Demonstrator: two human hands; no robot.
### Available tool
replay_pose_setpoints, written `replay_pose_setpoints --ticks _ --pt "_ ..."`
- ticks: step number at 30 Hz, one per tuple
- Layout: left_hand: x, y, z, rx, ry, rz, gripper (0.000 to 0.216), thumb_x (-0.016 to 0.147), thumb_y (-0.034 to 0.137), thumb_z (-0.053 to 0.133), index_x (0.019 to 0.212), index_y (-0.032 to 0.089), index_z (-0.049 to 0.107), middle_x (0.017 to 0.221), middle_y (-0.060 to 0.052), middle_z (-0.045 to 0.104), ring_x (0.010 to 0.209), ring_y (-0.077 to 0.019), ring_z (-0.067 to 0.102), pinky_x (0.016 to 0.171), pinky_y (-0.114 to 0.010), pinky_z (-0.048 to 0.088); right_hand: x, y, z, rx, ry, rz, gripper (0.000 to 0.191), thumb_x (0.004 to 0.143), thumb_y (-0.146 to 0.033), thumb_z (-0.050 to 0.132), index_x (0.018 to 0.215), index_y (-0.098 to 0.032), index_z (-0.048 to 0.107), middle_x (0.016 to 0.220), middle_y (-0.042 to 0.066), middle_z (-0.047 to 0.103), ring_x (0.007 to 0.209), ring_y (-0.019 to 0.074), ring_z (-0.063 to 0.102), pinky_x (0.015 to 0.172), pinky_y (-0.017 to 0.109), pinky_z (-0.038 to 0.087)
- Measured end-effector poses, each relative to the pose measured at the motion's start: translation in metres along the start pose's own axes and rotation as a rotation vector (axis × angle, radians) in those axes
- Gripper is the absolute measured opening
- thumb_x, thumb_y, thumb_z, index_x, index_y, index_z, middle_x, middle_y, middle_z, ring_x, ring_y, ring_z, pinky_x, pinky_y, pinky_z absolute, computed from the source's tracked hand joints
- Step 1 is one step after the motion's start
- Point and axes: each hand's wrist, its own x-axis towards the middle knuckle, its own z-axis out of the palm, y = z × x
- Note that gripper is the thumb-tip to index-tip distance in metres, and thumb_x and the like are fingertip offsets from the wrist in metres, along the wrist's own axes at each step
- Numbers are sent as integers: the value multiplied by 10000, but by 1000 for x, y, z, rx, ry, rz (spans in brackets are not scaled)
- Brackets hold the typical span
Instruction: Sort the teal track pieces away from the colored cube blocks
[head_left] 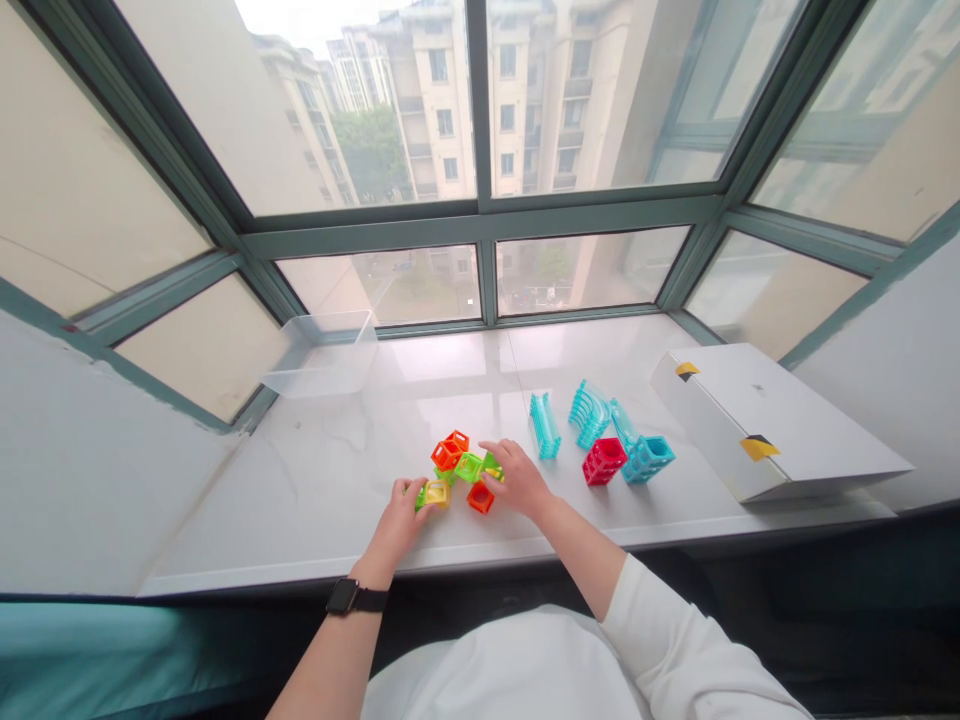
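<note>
Your left hand (pixel 401 520) pinches yellow block (pixel 437 492); your right hand (pixel 517 480) pinches green block (pixel 471 466). Few blocks clumped together. Red block (pixel 604 460), blue pieces (pixel 589 415) lie apart, untouched.

On a white sill (pixel 315 500), the left hand (pixel 400 522) touches a yellow cube (pixel 437 492) and the right hand (pixel 516 478) touches a green cube (pixel 469 466). Orange cubes (pixel 450 451) sit beside them; cyan pieces (pixel 589 413), a red cube (pixel 604 461) and a white box (pixel 780 420) lie rightward.

Blocks (pixel 459 465): bare sill (pixel 300 490) left, box (pixel 772 420) right
</note>
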Motion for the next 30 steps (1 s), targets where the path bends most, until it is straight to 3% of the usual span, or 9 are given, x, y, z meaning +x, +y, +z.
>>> replay_pose_setpoints --ticks 5,11,14,19,25,28,30 --pt "-2 9 -1 114 -4 -44 465 971 386 566 1424 285 608 1168 -72 492 858 -195 665 828 -358 571 -4 1 -1 18 56 53 475 864 -153 702 1319 -256 612 1099 70 626 1038 255 595 980 424 517" --pt "-3 10 -11 191 -36 -20 618 951 430 607 1547 317 491 1107 -49 508 790 -181 643 753 -316 549 -7 9 -5 -33 -28 76 496 863 -149 711 1343 -263 651 1064 52 613 1029 239 615 982 387 525" --pt "1 2 -24 131 -1 20 593 919 397 618 1493 278 530 1096 -48 536 874 -211 663 818 -343 569 -11 11 -6 -23 6 95 589 845 -145 715 1413 -238 591 1147 80 635 1112 264 610 1037 425 512" --pt "25 2 -33 52 171 82 424 921 410 580 1295 216 637 1184 -103 596 1119 -281 644 1037 -433 537 -15 14 -6 22 34 84 516 846 -148 704 1346 -233 609 1168 90 670 1120 270 624 1040 452 515" --pt "65 12 -11 -19 93 20 474 871 315 555 1315 170 638 1311 -142 669 1279 -304 612 1147 -484 471 -21 19 -10 60 4 92 574 826 -161 717 1379 -227 577 1247 109 693 1172 285 644 1065 473 509" --pt "67 13 -10 -53 79 4 530 864 276 532 1383 193 602 1386 -118 668 1348 -286 588 1168 -469 458 -27 20 -17 78 16 118 550 821 -177 719 1352 -234 589 1240 103 698 1137 275 662 1029 453 531" --pt "58 21 -14 -51 143 -5 519 896 306 526 1401 201 584 1419 -123 648 1374 -301 567 1186 -498 434 -31 20 -21 96 41 172 504 826 -197 713 1317 -229 604 1234 103 699 1083 261 677 980 428 551"
